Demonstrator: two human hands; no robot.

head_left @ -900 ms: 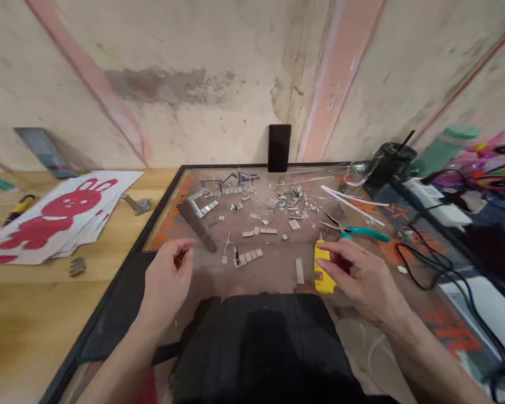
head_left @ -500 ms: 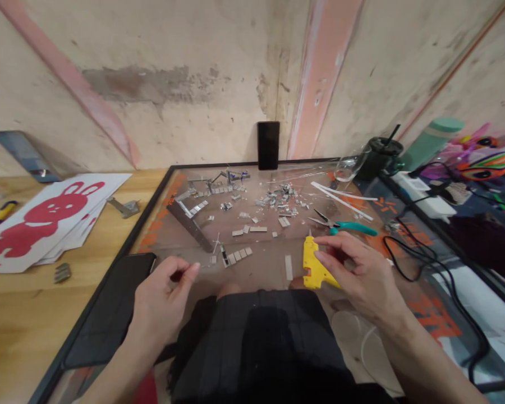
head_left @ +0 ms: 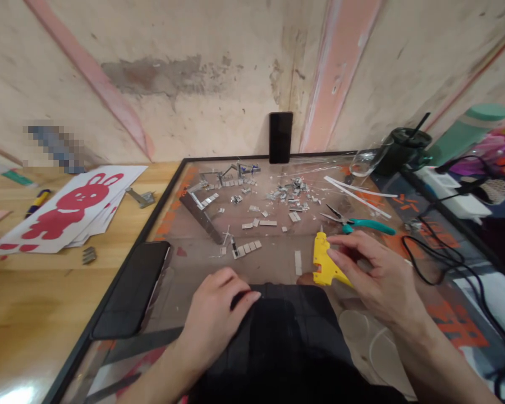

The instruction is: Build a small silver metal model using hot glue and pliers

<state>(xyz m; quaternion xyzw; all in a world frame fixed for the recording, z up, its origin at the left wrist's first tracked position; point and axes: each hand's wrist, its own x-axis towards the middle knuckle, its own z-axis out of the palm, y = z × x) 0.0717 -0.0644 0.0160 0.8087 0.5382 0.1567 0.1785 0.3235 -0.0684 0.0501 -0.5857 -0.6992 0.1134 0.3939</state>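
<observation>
My right hand [head_left: 376,278] rests over the handle of a yellow glue gun [head_left: 324,265] that lies on the glass table top [head_left: 273,264]; the fingers curl on it, nozzle pointing away. My left hand [head_left: 216,325] lies near the table's front edge on dark cloth [head_left: 286,336] over my lap, fingers loosely bent, holding nothing that I can see. Several small grey metal pieces [head_left: 246,247] lie just beyond both hands.
A black phone [head_left: 130,289] lies flat at the left of the glass. Teal-handled pliers [head_left: 362,224], white strips [head_left: 356,196], a heap of metal scraps [head_left: 292,193], a black cable [head_left: 441,264], an upright phone [head_left: 280,137], a dark cup [head_left: 398,154] and rabbit cards [head_left: 67,210].
My left hand drew back from the glass and to the right, onto the dark cloth on my lap. My right hand stays on the glue gun.
</observation>
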